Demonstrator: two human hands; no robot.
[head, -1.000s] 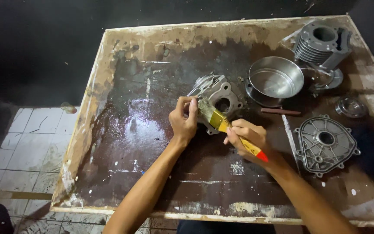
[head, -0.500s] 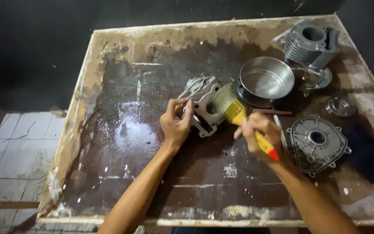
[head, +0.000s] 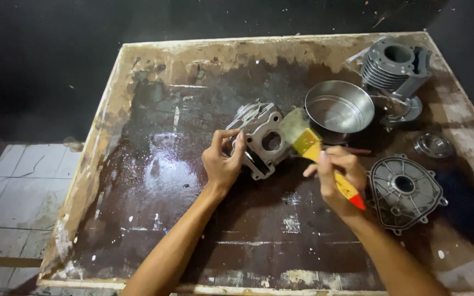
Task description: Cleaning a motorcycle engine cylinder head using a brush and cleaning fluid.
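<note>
left hand grips engine part | right hand grips paintbrush, handle partly hidden

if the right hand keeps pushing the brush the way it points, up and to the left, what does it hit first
The right hand aims the paintbrush up-left, so its bristles would first meet the grey metal engine part that the left hand steadies. They look to be at its right edge already, though depth is hard to judge.
</note>
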